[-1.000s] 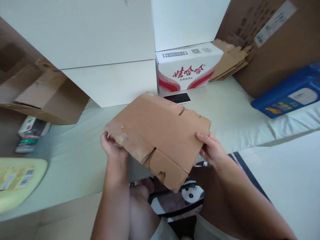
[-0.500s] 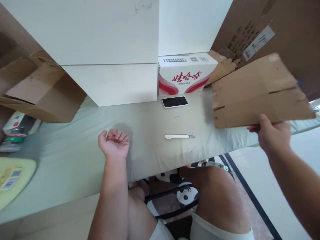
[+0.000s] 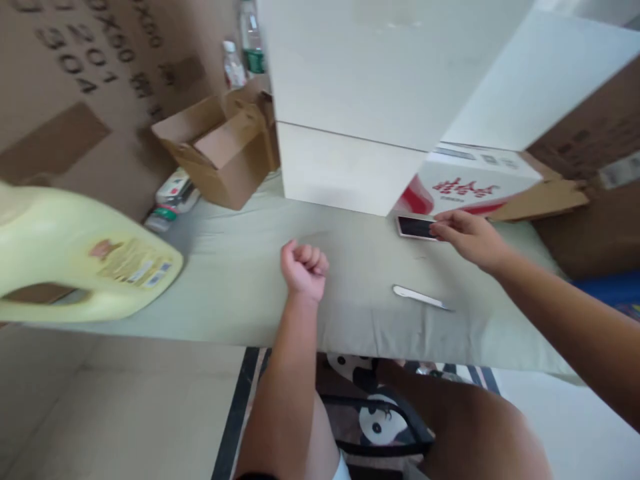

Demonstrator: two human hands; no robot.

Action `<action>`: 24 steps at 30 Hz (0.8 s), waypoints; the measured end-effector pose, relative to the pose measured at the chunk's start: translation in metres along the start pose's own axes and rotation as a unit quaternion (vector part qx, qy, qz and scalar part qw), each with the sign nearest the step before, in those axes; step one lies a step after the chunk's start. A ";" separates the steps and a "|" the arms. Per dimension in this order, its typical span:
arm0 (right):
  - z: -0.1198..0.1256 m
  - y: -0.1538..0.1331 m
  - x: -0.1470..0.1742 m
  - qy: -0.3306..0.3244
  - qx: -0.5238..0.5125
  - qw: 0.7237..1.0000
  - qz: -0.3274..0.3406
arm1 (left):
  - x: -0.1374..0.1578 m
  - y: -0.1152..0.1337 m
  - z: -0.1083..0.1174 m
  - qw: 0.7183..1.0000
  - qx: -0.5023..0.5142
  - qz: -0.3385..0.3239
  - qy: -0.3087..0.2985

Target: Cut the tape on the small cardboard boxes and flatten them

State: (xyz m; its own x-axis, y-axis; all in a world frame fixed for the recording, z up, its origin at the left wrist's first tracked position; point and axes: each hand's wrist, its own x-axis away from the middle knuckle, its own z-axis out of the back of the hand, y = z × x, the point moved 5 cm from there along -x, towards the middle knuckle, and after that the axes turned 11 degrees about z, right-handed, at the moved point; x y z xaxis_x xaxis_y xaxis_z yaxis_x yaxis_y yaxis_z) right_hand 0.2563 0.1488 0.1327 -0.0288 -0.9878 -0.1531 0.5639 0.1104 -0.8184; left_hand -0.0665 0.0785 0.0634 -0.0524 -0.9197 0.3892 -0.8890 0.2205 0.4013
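My left hand [image 3: 306,270] rests palm up on the pale green cloth, its fingers curled in with nothing visible in them. My right hand [image 3: 467,235] reaches over the right end of a phone [image 3: 414,227] with a dark screen. Its thumb and fingers are stretched out and somewhat apart; whether the fingertips touch the phone, I cannot tell. A white utility knife [image 3: 420,295] lies nearer the front edge, its blade pointing right. Behind the phone stands a white and red carton [image 3: 465,187], and brown cardboard [image 3: 543,199] lies at its right side.
White boxes [image 3: 350,167] are stacked at the back. To their left are an open brown carton [image 3: 240,167], a bottle lying down [image 3: 167,212] and a large pale yellow jug [image 3: 100,260]. The cloth-covered surface [image 3: 360,333] ends above my knees. A blue thing [image 3: 610,297] is at the right.
The flat cardboard piece has left my right hand, which has moved to the phone. My left hand's fingers have curled tighter. The view has turned left.
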 end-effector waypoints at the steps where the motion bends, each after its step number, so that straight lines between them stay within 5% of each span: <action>1: -0.035 -0.021 -0.005 -0.043 0.016 0.998 0.037 | 0.001 0.004 0.002 1.000 -0.004 -0.010 0.003; 5: -0.175 -0.120 -0.015 -0.199 0.105 0.941 0.254 | 0.005 0.026 0.014 0.998 0.013 -0.042 0.035; 9: -0.295 -0.208 -0.020 -0.265 0.130 0.863 0.411 | 0.011 0.055 0.029 0.995 0.053 -0.056 0.055; 14: -0.394 -0.276 -0.053 -0.250 0.184 0.847 0.432 | 0.014 0.073 0.040 0.993 0.075 -0.061 0.069; 17: -0.418 -0.286 -0.067 -0.252 0.223 0.841 0.424 | 0.013 0.075 0.043 0.994 0.061 -0.063 0.070; 19: -0.412 -0.281 -0.064 -0.241 0.204 0.837 0.447 | 0.012 0.078 0.047 0.991 0.059 -0.085 0.079; 22: -0.371 -0.258 -0.041 -0.212 0.126 0.831 0.499 | 0.015 0.085 0.063 0.972 0.082 -0.167 0.144; 24: -0.324 -0.235 -0.014 -0.194 0.081 0.829 0.519 | 0.023 0.093 0.078 0.933 0.107 -0.265 0.220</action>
State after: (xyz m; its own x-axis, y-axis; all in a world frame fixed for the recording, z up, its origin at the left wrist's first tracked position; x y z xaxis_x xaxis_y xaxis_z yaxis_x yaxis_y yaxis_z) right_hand -0.1438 0.1724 0.1478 0.7902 -0.3347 -0.5133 0.2233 0.9373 -0.2674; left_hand -0.1862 0.0521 0.0448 0.5704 -0.6477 0.5050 -0.8096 -0.3398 0.4786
